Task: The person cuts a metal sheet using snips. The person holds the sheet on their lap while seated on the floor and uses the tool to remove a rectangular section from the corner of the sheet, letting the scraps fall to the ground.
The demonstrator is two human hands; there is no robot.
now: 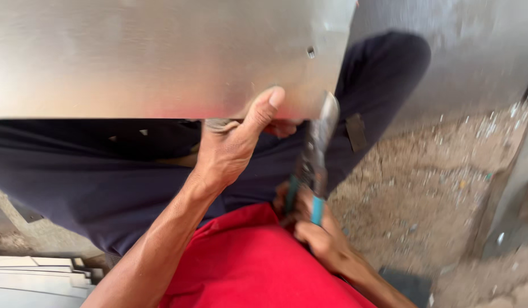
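A large shiny metal sheet (155, 54) fills the top of the head view, with a small hole near its right edge. My left hand (232, 140) grips its lower edge, thumb pressed flat on the top face. My right hand (318, 234) is closed around the teal handles of metal snips (315, 159), whose blades point up at the sheet's lower right edge. Both hands work over my lap, dark trousers and a red shirt below.
Dusty ground (440, 188) strewn with small metal offcuts lies to the right. A stack of flat grey metal pieces (35, 279) sits at the lower left. A grey wall (475, 51) rises at the upper right.
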